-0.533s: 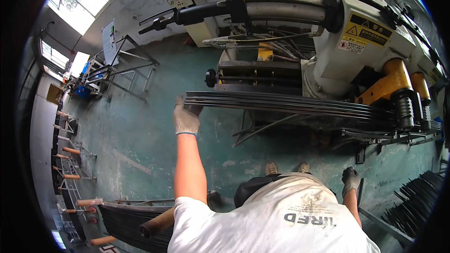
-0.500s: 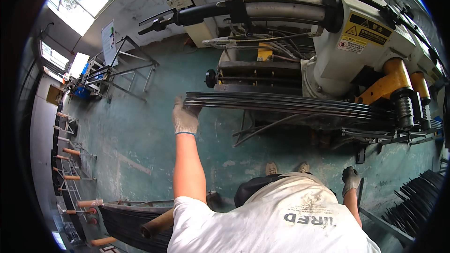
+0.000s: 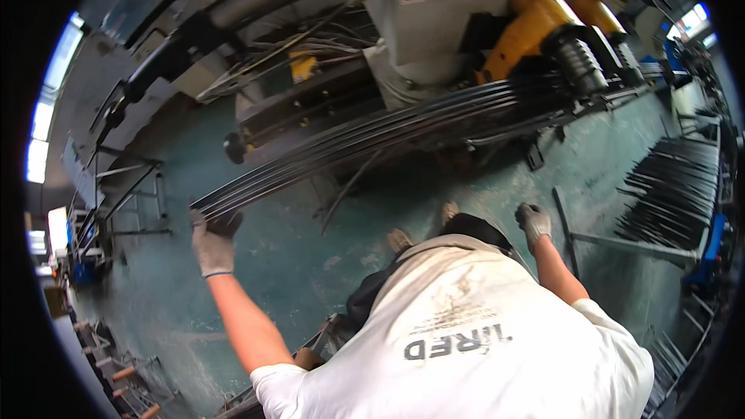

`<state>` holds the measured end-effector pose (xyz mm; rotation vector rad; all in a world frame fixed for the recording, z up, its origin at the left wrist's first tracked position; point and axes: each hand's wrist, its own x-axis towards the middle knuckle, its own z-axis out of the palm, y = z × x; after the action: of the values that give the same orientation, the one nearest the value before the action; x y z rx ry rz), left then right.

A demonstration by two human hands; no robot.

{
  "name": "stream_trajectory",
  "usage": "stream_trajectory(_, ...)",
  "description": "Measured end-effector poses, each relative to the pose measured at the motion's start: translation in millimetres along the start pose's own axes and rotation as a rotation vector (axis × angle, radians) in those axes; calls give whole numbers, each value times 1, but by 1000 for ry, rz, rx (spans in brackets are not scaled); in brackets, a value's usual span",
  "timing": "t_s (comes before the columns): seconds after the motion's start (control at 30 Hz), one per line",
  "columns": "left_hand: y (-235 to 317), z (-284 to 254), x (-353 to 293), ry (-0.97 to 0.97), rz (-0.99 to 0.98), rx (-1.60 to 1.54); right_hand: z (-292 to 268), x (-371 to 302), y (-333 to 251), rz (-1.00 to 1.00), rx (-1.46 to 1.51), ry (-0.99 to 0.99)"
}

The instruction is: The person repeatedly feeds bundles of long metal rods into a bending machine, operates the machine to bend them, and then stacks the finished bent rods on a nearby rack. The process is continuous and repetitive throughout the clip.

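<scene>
Long thin dark metal rods [image 3: 349, 147] lie in a bundle, slanting from the lower left up to the machine on the right. My left hand [image 3: 213, 244], in a pale glove with dark fingers, is closed around the bundle's left end. The far ends run in beneath the coil springs [image 3: 578, 58] beside an orange machine arm [image 3: 531, 19]. My right hand [image 3: 534, 225], gloved alike, hangs away from the rods over the floor. Its fingers are curled in, and nothing shows in them.
A large pale machine body [image 3: 434, 27] with warning labels stands ahead. On the right, a metal rack [image 3: 660, 247] bears many dark rods. A metal frame [image 3: 128, 209] stands at the far left. Stands with brown rollers [image 3: 124, 374] are at the lower left.
The view has turned to the right, so the machine and rods now appear tilted and further left. More of the right-hand rack shows. My left hand still grips the rod ends.
</scene>
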<state>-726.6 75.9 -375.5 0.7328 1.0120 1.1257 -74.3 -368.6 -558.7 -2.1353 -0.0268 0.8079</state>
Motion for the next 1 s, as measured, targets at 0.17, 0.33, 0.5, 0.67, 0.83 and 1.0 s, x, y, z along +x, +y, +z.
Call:
stream_trajectory(0.17, 2, 2, 9, 19, -1, 54, 10, 22, -24, -42, -56, -48)
stream_trajectory(0.33, -19, -15, 11, 226, 94, -317, 24, 67, -75, -234, -446, -191)
stream_trajectory(0.5, -100, 103, -22, 590, 92, -378, 1, 156, -73, -447, -851, -379)
stream_trajectory(0.67, -263, 134, -45, 288, -315, -450, -37, 210, -101, -537, -788, -330)
stream_trajectory(0.83, -303, 267, -48, -176, -4, 1025, -86, 289, -100, -467, -839, -320)
stream_trajectory(1.0, -284, 283, -28, -428, 754, 2039, -95, 316, -97, -373, -793, -329)
